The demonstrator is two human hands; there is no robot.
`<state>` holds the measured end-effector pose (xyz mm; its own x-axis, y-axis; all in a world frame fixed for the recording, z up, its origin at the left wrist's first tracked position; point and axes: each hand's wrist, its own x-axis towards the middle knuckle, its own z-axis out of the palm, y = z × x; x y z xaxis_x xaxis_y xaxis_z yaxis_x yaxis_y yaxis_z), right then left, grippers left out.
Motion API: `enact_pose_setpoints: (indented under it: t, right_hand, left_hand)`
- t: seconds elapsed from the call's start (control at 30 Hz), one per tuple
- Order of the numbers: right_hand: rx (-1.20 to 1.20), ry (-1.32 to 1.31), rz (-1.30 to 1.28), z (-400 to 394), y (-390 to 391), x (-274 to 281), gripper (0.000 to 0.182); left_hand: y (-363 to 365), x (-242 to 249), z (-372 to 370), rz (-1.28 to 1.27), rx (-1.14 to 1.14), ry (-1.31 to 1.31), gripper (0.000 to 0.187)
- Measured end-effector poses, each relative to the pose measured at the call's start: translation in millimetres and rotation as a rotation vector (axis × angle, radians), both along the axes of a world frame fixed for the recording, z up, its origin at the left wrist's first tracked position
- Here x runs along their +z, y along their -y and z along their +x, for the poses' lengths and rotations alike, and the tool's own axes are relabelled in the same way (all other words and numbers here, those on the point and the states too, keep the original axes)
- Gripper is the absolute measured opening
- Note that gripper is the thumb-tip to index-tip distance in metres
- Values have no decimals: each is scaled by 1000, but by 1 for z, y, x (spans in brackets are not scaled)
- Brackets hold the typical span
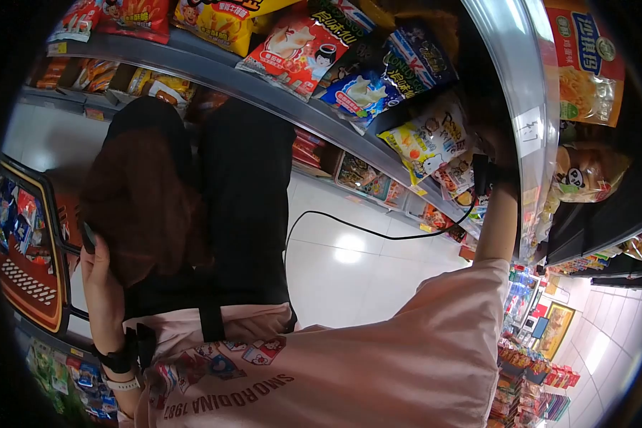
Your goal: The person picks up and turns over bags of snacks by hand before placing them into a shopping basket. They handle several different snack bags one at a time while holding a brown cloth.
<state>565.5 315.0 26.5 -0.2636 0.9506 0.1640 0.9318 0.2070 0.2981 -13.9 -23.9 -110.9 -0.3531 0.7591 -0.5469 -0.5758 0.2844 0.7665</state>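
Note:
My left hand (100, 267) is at the left, closed on a dark brown cloth (146, 207) that hangs over my black trousers (246, 214). My right hand (493, 146) reaches into the shelf at the upper right, beside a yellow and white snack bag (435, 139). Its fingers are lost in the dark shadow there, so what they touch is hidden. Left of that bag lie a blue snack bag (367, 89) and a red and white one (296, 50). A black cable runs from my right wrist down to my lap.
The grey shelf edge (264, 93) curves across the top, with lower shelves of packets beneath. A brown basket (32, 285) holding blue packets stands at the left. Hanging packets (588, 71) are at the right, beyond a clear shelf strip. White floor tiles (335, 264) show below.

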Motion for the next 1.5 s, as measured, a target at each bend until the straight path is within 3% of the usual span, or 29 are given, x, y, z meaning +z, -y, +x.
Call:
enact_pose_setpoints:
  t: [0.43, 0.5, 0.57, 0.6, 0.63, 0.7, 0.77, 0.8, 0.87, 0.97, 1.2, 1.5]
  right_hand:
    - [-32, 5, 35, 9, 32, 12, 44]
    - [17, 118, 76, 5, 48, 14, 44]
    - [157, 420, 219, -12, 80, 7, 44]
    - [133, 370, 264, -21, 100, -3, 44]
    - [-227, -363, 115, -76, 129, -1, 44]
    - [-8, -245, 378, -104, 161, -37, 51]
    - [71, -296, 291, -150, 182, -47, 64]
    - [49, -313, 319, -157, 187, -56, 64]
    - [34, -59, 238, -161, 187, -71, 60]
    - [12, -98, 250, -145, 180, -86, 56]
    - [98, -119, 319, -101, 180, -93, 60]
    - [81, -166, 364, -107, 195, -99, 53]
  left_hand:
    - [4, -3, -4, -9, 31, -57, 40]
    - [4, -1, -4, 13, 18, -34, 40]
    - [3, 1, -2, 41, -1, -16, 41]
    - [4, 2, -1, 46, 1, -27, 41]
    - [4, 3, 0, 54, 5, -42, 41]
    - [7, 3, 2, 86, -30, -69, 39]
    - [7, 8, 7, 132, -34, -72, 34]
    - [6, 12, 10, 134, -18, -95, 33]
    - [8, 18, 14, 132, -49, -146, 31]
    - [8, 36, 22, 144, -95, -161, 26]
    - [14, 26, 20, 229, -113, -149, 36]
    - [17, 28, 16, 214, -118, -30, 33]
